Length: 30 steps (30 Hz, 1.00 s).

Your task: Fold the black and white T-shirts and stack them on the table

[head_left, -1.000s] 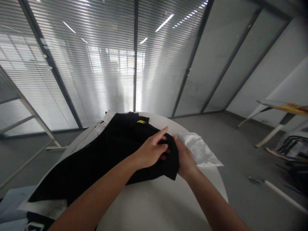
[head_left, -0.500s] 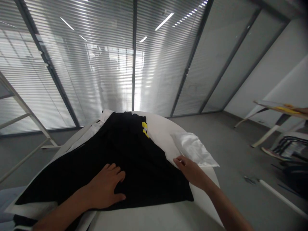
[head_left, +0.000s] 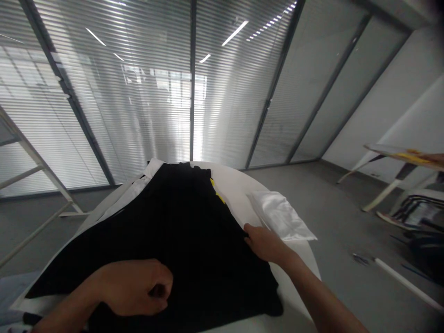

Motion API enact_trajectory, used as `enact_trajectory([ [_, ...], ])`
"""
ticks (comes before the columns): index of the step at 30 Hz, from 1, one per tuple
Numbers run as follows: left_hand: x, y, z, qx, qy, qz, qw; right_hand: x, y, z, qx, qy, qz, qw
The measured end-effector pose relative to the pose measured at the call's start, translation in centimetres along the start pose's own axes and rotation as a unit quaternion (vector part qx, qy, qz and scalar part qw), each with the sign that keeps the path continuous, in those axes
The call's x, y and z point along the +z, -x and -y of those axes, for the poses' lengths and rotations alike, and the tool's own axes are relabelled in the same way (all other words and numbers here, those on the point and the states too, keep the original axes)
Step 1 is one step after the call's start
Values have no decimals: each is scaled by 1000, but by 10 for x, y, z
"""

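A large black cloth [head_left: 194,240], perhaps a garment, lies spread over a white rounded table [head_left: 229,182]. My left hand [head_left: 138,286] is curled over its near part, fingertips and thumb pinched together on the fabric; the exact grip is partly hidden. My right hand [head_left: 265,243] pinches the right edge of the cloth. A thin yellow strip [head_left: 220,196] peeks out along that edge, farther up. Just beyond my right hand lies a shiny white plastic packet [head_left: 280,215], overhanging the table's right side.
White fabric [head_left: 128,196] lies along the table's left side. A pale metal frame [head_left: 45,166] stands at left. On the floor at right are a white tube [head_left: 405,284] and striped bags [head_left: 419,210]. Behind them is another table [head_left: 402,152]. Glass panels with blinds [head_left: 149,106] face me.
My left hand has gone from spread fingers to a closed curl and moved nearer me. My right hand has closed on the cloth's edge. The near hem has shifted toward me, and less yellow shows.
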<state>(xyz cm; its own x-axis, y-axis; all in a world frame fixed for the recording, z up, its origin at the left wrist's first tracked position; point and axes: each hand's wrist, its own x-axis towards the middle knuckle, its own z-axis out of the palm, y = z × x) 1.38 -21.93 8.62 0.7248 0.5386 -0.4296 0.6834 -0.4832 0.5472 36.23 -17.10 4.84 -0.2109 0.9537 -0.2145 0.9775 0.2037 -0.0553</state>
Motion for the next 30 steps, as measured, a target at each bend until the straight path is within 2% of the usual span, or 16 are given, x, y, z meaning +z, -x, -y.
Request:
enact_trajectory([
  [3, -9, 14, -2, 18, 35, 85, 996, -16, 13, -15, -3, 16, 93, 995],
  [5, -17, 15, -1, 18, 87, 125, 988, -25, 13, -23, 2, -11, 153, 988],
  [7, -26, 7, 3, 16, 132, 116, 984, -30, 3, -27, -4, -48, 141, 989],
  [9, -39, -12, 13, 15, 130, 25, 991, -34, -18, -26, -13, -70, 62, 996],
  [11, -54, -40, 27, -12, 76, -135, 988, -35, -44, -16, -12, -71, -21, 997],
  [13, -68, -74, 43, -47, 20, -273, 961, -35, -72, 3, -3, -60, -88, 994],
  [14, -75, -91, 51, -77, -11, -322, 944, -34, -85, 14, 9, -59, -113, 992],
  [16, -85, -121, 64, -152, -77, -382, 908, -30, -108, 36, 34, -70, -136, 988],
  [19, -95, -153, 76, -218, -141, -402, 878, -21, -134, 60, 50, -69, -146, 986],
  [22, -99, -171, 83, -248, -177, -403, 863, -15, -152, 66, 51, -44, -135, 989],
  [26, -102, -184, 91, -270, -187, -396, 857, -16, -168, 57, 44, -35, -118, 991],
  [30, -104, -187, 101, -260, -145, -423, 856, -21, -176, 36, 32, -86, -129, 987],
])
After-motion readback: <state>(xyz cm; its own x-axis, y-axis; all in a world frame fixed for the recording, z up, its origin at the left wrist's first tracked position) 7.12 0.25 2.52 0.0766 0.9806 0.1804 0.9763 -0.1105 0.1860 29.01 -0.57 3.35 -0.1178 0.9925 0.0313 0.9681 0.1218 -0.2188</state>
